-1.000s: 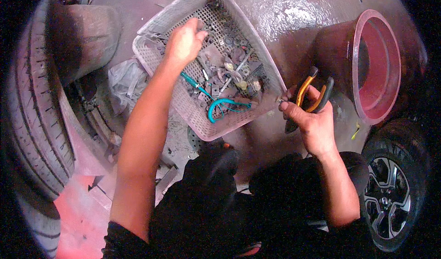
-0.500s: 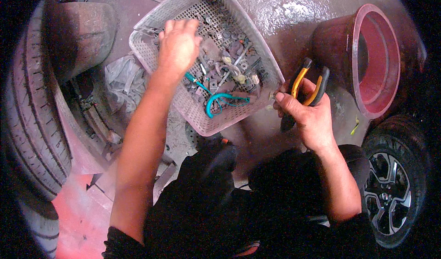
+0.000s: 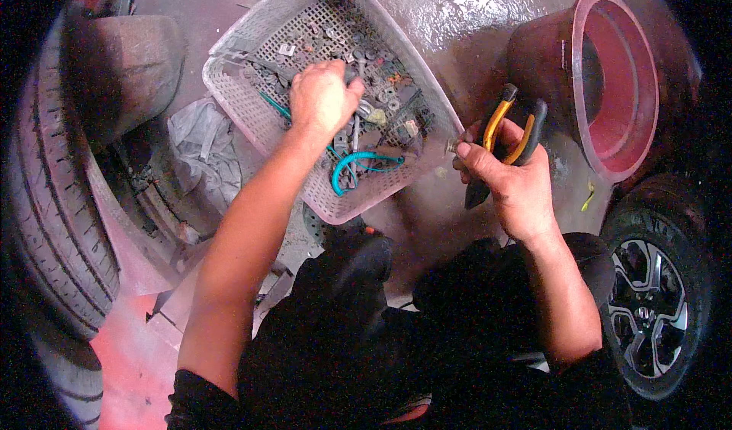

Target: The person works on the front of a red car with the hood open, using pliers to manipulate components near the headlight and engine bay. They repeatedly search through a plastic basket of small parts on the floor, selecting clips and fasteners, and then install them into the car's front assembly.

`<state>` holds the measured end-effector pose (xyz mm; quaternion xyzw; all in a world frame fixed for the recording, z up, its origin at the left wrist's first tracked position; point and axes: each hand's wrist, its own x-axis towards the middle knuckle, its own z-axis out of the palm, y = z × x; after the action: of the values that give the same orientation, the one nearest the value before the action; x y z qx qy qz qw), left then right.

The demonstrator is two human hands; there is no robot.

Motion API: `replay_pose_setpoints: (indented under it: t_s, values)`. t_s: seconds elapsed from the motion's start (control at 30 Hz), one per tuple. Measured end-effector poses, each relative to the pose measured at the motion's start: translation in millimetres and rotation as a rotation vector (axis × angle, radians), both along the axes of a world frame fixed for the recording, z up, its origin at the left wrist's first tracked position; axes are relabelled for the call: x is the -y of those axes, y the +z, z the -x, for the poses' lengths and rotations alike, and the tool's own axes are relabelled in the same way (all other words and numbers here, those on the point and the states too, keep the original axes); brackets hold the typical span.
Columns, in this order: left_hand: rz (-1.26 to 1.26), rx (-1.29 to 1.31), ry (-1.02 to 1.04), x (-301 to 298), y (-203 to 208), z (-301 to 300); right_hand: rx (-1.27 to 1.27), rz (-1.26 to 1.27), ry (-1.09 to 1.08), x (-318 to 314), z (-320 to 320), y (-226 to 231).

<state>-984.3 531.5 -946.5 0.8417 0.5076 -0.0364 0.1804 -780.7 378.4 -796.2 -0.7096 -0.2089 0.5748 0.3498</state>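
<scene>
A pale plastic basket (image 3: 450, 102) with perforated sides holds many small loose parts, mostly nuts, bolts and clips. Inside it my left hand (image 3: 324, 98) is closed, its fingers curled down among the parts; what they grip is hidden. My right hand (image 3: 518, 182) is wrapped round a pair of pliers (image 3: 499, 121) just right of the basket. The yellow-and-black handles point up and the dark jaws down. Between that thumb and fingers a small metal piece (image 3: 450, 146) shows, too small to name. A teal coiled cord (image 3: 343, 172) lies in the basket's near end.
A dark red bucket (image 3: 591, 3) lies tipped at the right, its mouth showing. Below it is a wheel with an alloy rim (image 3: 648, 308). Tires (image 3: 65, 171) stand on the left, with a crumpled grey plastic bag (image 3: 202, 144) beside the basket.
My left hand has moved right and nearer within the basket, uncovering parts at its far left. My right hand keeps the pliers in about the same place.
</scene>
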Motion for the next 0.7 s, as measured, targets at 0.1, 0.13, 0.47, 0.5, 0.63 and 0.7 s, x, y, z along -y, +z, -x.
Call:
replay_pose_setpoints:
  t_s: [0.1,0.13,0.47,0.5,0.63,0.7]
  values:
    - [0.098,-0.042,0.090,-8.6,11.4,4.4,0.003,0.016,0.006,2.6,-1.1,1.8]
    - [0.115,-0.044,0.107,-9.9,12.5,4.7,0.004,0.018,0.011,3.8,-1.4,1.6]
    - [-0.236,0.123,-0.361,-33.2,-11.8,-36.4,0.023,0.003,0.055,3.1,5.1,-2.9]
    - [-0.218,0.096,-0.371,-34.9,-10.3,-39.0,0.030,-0.001,0.056,3.4,4.7,-3.9]
    - [0.366,0.667,0.200,-25.2,7.1,-24.5,0.047,-0.066,0.006,1.8,9.3,-6.4]
    - [0.603,0.858,0.318,-17.4,29.6,-11.3,0.041,-0.089,-0.003,1.0,12.4,-10.0]
